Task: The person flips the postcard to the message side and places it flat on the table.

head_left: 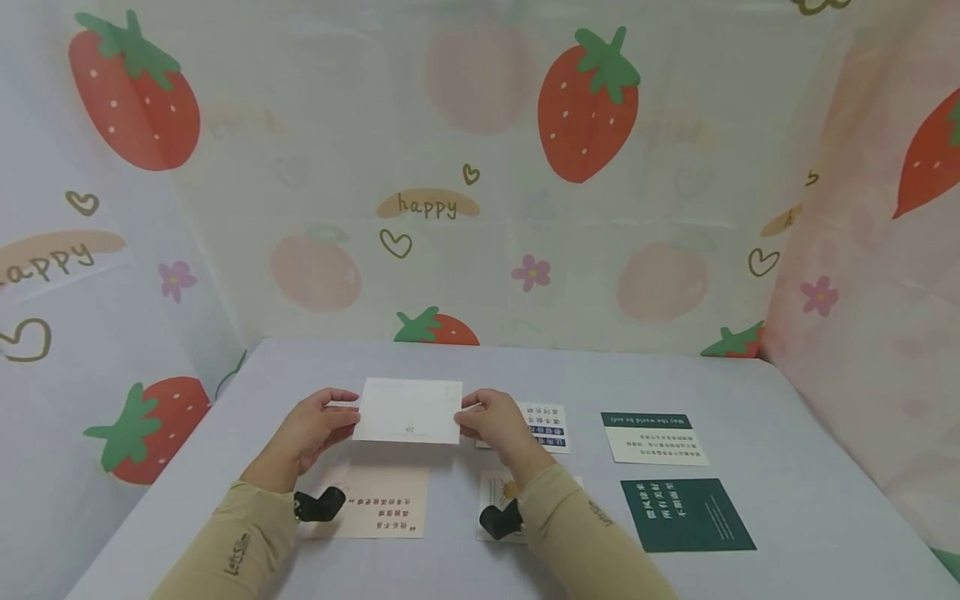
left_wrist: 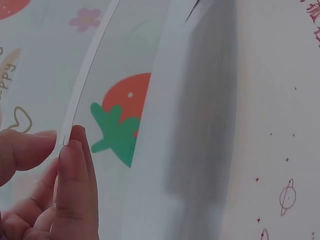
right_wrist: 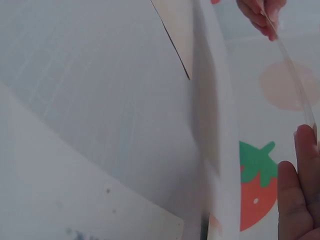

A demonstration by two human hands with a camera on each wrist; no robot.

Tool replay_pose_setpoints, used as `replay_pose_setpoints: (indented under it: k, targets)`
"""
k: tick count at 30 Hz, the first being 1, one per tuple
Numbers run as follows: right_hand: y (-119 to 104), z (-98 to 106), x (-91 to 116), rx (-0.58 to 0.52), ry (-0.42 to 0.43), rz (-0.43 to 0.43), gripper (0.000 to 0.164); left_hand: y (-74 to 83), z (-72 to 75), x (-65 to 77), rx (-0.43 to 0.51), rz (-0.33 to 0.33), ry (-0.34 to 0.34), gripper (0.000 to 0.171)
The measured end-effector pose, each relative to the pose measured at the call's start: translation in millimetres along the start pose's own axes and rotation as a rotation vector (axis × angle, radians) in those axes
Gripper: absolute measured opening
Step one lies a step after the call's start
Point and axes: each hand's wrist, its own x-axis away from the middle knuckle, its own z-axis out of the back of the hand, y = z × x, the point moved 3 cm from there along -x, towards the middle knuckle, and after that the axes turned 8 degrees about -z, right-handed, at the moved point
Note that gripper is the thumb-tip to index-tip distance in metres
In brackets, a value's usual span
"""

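A white postcard (head_left: pixel 408 408) with faint small print is held up above the table between both hands. My left hand (head_left: pixel 313 432) pinches its left edge between thumb and fingers; in the left wrist view the card (left_wrist: pixel 82 80) appears as a thin edge-on strip. At the opposite edge my right hand (head_left: pixel 498 425) grips the card, and the right wrist view also catches it edge-on (right_wrist: pixel 295 75). Beneath the left hand lies a pale pink card (head_left: pixel 393 500) with red text. A card with dark blue print (head_left: pixel 553 421) is partly hidden behind the right hand.
On the white table (head_left: pixel 570 358), a green-and-white card (head_left: pixel 652 448) and a dark green card (head_left: pixel 686 514) lie to the right. Another pale card (head_left: pixel 491 487) is partly covered by the right wrist and its black device. A strawberry-patterned curtain (head_left: pixel 480 275) encloses the back and sides.
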Motion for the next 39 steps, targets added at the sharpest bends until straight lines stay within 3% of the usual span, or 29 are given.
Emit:
replay_pose_setpoints:
  k: [9,19,22,27,39]
  targets:
    - [-2.9,-2.8,-0.9,0.001,0.042,-0.002,0.019,-0.1,-2.9,3.3,-0.018,-0.003,-0.029,0.041]
    - [-3.3,-6.6,-5.1,0.227,0.149,0.033,0.014,-2.3,-4.8,4.1,-0.049,0.034,-0.066,0.043]
    - [-3.2,-9.5,-5.4,0.261,0.138,0.043,0.02,-3.6,-3.7,3.8,-0.059,0.034,-0.073,0.043]
    - [-2.2,-16.1,-5.5,0.225,0.073,0.01,0.027,-7.4,-2.0,-2.9,-0.044,0.048,-0.064,0.045]
    - [-1.1,-27.7,-8.9,0.199,0.003,-0.05,0.028,-18.3,3.5,-16.0,-0.064,0.081,-0.034,0.044]
